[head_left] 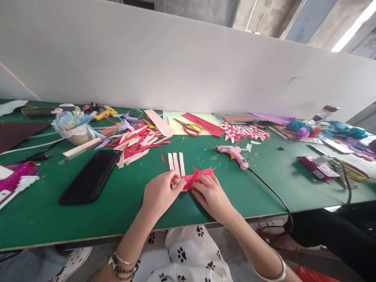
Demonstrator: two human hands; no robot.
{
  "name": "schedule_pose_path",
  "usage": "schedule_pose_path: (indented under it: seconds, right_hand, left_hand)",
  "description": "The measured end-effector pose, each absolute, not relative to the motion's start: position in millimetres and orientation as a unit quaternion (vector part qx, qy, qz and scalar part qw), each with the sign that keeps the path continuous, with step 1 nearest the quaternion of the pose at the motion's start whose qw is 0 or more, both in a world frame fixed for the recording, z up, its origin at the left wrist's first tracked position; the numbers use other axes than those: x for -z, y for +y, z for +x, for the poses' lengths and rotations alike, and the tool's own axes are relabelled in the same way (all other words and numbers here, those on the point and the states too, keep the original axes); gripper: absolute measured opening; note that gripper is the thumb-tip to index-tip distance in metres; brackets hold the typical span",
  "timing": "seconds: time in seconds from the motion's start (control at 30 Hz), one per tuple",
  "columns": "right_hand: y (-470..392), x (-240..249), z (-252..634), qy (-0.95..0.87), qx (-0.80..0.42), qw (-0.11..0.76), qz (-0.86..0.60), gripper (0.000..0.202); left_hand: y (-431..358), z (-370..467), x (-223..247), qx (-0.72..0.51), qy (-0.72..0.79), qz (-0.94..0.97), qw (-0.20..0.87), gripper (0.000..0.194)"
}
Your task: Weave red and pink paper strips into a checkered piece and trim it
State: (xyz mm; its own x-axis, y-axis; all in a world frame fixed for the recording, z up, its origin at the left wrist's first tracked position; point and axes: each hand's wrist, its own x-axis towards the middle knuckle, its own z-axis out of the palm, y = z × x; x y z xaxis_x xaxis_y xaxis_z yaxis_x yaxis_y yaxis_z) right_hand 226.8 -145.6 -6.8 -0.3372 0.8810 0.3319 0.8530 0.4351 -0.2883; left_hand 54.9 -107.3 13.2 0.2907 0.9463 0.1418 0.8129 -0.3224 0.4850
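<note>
Near the front of the green surface [129,219], your left hand [162,190] pinches the red strips [192,180] at left and your right hand [213,196], fingers curled, grips their right, likely to stop slipping; pale strips [176,161] poke out beyond, the glue gun [233,153] lies handily near.

Forearms [135,235] angled inwd, L grip [160,192] nr R grip [214,197], fingers [202,183] of both curled.

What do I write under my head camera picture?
Two hands hold red strips near a pink glue gun on a green table.
</note>
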Motion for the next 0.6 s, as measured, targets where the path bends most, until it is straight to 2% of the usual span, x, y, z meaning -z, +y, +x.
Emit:
schedule_pose_path:
  seconds: [0.17, 0.27, 0.43, 0.6]
  right_hand:
    - [-137.0, -1.7, 212.7, -0.82, -0.039, 0.213, -0.53, 0.017]
    - [-135.7, -2.5, 208.9, -0.834, -0.066, 0.199, -0.51, 0.024]
    - [-142.2, -0.3, 208.4, -0.819, -0.154, 0.244, -0.496, 0.036]
    - [-146.0, -2.4, 204.9, -0.773, -0.228, 0.311, -0.505, 0.042]
  left_hand:
    - [-114.5, 53.3, -10.2, -0.214, 0.467, 0.842, 0.166, 0.013]
    - [-116.2, 53.4, -6.2, -0.206, 0.465, 0.845, 0.167, 0.013]
    - [-114.5, 52.2, -2.8, -0.192, 0.496, 0.829, 0.171, 0.009]
    - [-116.4, 53.8, -8.1, -0.197, 0.454, 0.855, 0.154, 0.014]
